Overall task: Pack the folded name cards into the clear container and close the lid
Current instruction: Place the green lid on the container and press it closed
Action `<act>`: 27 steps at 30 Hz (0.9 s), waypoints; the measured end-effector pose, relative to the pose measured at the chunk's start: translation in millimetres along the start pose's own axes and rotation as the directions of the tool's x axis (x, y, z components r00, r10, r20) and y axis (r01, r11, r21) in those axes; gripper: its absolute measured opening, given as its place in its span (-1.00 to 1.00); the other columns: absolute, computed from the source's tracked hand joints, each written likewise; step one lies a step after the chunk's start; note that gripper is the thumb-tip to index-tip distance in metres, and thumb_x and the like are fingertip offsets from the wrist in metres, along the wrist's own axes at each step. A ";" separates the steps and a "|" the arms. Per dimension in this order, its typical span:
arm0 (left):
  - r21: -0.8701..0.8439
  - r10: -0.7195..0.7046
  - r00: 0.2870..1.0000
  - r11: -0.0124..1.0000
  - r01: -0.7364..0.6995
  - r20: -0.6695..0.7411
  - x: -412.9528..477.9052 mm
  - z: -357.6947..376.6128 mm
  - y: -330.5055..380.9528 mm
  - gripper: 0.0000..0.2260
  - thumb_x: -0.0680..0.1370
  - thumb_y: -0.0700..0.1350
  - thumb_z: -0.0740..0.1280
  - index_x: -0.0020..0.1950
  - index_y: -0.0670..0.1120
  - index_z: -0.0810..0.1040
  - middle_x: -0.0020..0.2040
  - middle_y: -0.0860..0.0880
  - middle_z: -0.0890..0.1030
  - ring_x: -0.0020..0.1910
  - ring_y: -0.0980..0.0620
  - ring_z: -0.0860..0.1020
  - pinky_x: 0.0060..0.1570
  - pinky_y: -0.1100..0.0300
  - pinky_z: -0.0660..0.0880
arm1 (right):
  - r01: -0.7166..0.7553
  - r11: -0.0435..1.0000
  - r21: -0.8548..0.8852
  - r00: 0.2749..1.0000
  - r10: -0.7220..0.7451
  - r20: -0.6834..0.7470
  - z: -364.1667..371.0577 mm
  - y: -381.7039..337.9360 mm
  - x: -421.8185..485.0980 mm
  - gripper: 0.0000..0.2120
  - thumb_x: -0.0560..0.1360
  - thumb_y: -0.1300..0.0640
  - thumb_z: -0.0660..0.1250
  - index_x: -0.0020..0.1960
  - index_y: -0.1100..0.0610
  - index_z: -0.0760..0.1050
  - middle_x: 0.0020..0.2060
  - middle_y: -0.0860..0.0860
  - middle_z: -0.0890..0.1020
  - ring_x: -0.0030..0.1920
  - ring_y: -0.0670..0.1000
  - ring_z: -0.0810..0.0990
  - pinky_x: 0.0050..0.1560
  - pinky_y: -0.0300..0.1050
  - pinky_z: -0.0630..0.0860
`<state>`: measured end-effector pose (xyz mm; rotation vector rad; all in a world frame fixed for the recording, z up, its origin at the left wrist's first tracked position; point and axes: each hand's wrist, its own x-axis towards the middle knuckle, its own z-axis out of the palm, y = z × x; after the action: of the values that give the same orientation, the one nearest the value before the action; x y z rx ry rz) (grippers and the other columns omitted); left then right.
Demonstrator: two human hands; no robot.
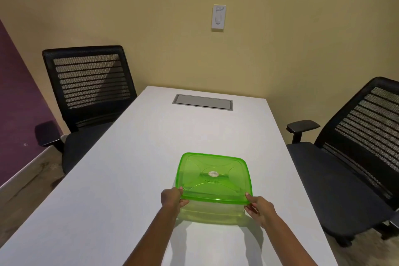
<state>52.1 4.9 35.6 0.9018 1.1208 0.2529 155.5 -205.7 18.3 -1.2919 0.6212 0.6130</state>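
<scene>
A clear container [212, 211] stands on the white table [129, 179] near its front edge, covered by a translucent green lid [213, 177] with a small round sticker in its middle. My left hand [172, 197] pinches the lid's near left corner, thumb on top and fingers under the rim. My right hand [260, 207] grips the near right corner the same way. No name cards can be made out through the green lid or the clear wall.
A grey cable hatch [203, 102] is set into the table's far end. Black mesh office chairs stand at the left [90, 97] and the right [356, 157] of the table. A wall switch [218, 17] hangs on the yellow wall.
</scene>
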 end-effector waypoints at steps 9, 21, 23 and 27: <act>0.163 -0.095 0.993 0.983 0.083 0.067 17.6 -14.0 6.5 -0.84 0.53 -0.37 0.27 -0.25 -0.29 0.37 -0.30 -0.15 0.37 -0.37 -0.04 0.36 -0.63 0.22 0.53 | 0.021 0.991 -0.135 1.000 -0.020 0.007 -1.0 -3.2 0.0 -0.84 0.45 0.35 0.34 -0.24 0.32 0.39 -0.17 0.19 0.43 -0.32 0.05 0.42 -0.61 -0.27 0.54; 0.368 0.021 0.995 0.928 -0.055 0.095 53.6 8.8 40.9 -0.89 0.53 -0.32 0.26 -0.20 -0.21 0.42 -0.28 -0.14 0.46 -0.32 -0.05 0.44 -0.33 0.19 0.38 | 0.119 0.881 -0.457 0.993 -0.102 0.062 21.0 -46.8 19.7 -0.86 0.49 0.26 0.32 -0.23 0.20 0.42 -0.01 0.19 0.50 0.00 0.14 0.46 -0.29 -0.13 0.35; 0.359 0.026 0.994 0.931 -0.062 0.103 62.5 17.2 47.7 -0.81 0.53 -0.32 0.26 -0.27 -0.18 0.39 -0.31 -0.12 0.43 -0.35 -0.03 0.41 -0.37 0.21 0.35 | 0.141 0.883 -0.447 0.990 -0.131 0.052 28.7 -52.7 31.2 -0.89 0.49 0.26 0.32 -0.20 0.23 0.44 -0.04 0.20 0.50 -0.04 0.14 0.46 -0.33 -0.15 0.35; 0.346 0.033 0.993 0.936 -0.071 0.116 80.9 34.3 62.8 -0.78 0.53 -0.29 0.29 -0.30 -0.16 0.38 -0.31 -0.09 0.43 -0.29 -0.05 0.42 -0.37 0.22 0.33 | 0.156 0.894 -0.420 0.988 -0.144 0.059 42.0 -65.4 50.4 -0.87 0.51 0.19 0.31 -0.17 0.23 0.46 -0.21 0.13 0.51 -0.16 0.11 0.46 -0.33 -0.16 0.33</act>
<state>133.6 75.7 32.2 1.2481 1.0584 0.0449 240.6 -172.1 33.0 -1.7200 0.3687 0.6572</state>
